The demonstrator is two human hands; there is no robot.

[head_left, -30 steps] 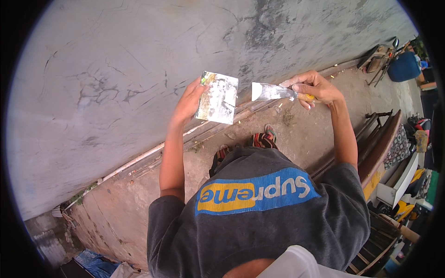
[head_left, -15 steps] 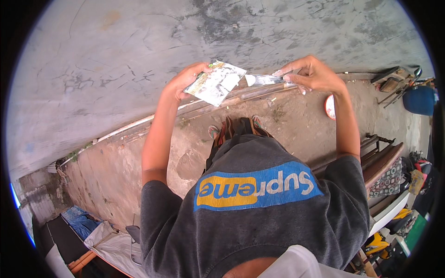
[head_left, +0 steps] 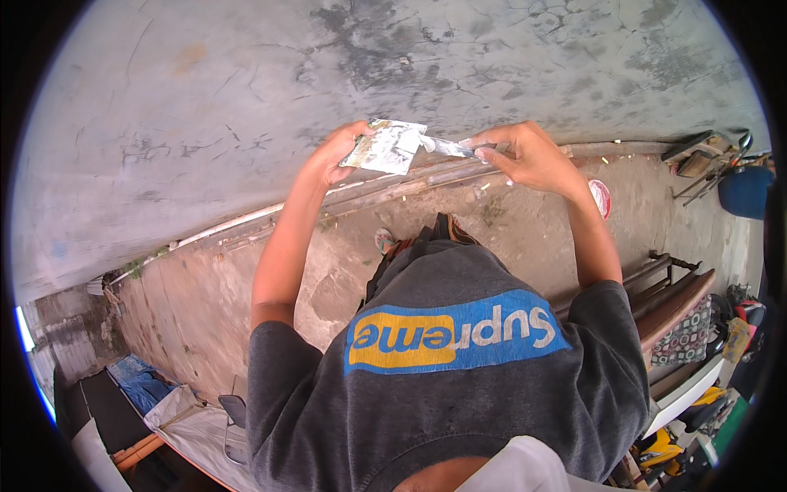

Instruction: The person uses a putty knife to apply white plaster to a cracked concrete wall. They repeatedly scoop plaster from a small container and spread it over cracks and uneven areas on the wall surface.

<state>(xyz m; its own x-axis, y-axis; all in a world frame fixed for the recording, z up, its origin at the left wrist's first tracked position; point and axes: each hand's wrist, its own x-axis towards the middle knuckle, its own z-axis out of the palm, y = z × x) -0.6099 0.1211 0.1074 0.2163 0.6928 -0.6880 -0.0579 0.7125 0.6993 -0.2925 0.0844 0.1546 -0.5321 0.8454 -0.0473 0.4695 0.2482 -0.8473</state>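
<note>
My left hand grips the left edge of a flat square board, its face smeared with white paste. In my right hand is a putty knife, its handle pinched between thumb and fingers. White paste coats the blade, and its tip meets the right edge of the board. White smudges mark the right fingers. Both hands are raised in front of a grey plastered wall with dark patches and fine cracks.
A bucket with white stuff inside stands on the dirt floor beyond my right forearm. Farther right are a blue barrel and a wooden bench. A white pipe runs along the wall's foot.
The putty knife has moved left with my right hand, its tip now at the board's edge. The board has tilted flatter and shifted slightly.
</note>
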